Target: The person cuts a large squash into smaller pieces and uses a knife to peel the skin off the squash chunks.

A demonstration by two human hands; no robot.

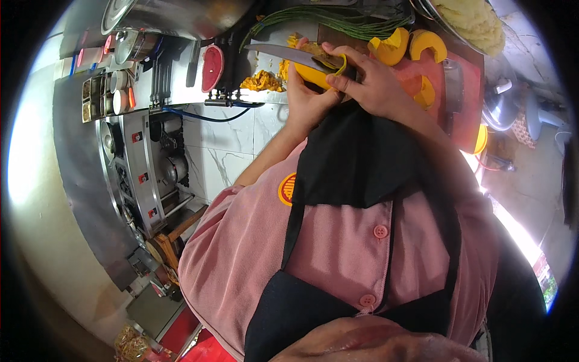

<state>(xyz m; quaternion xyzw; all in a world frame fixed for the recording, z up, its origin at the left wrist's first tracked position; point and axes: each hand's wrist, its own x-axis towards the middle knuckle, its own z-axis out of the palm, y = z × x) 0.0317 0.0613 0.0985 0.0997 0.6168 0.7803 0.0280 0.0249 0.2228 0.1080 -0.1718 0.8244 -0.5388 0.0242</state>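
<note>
A piece of yellow-orange pumpkin [311, 76] rests in my left hand [307, 96], whose fingers wrap its near and far sides. My right hand [377, 81] grips a knife, its handle mostly hidden by the fingers. The steel knife blade [280, 54] points left across the top of the pumpkin. A curled strip of rind [342, 63] stands up between the blade and my right thumb. Both hands are close together in front of the black apron [353, 154], above the counter's near edge.
Pumpkin scraps [262, 82] lie left of my hands. Cut pumpkin wedges [390, 47] and a cleaver [453, 86] sit to the right on a red cutting board [470, 86]. Long green beans [325, 19] stretch behind. A large steel pot [181, 18] stands far left, a bowl of pale mash [472, 22] far right.
</note>
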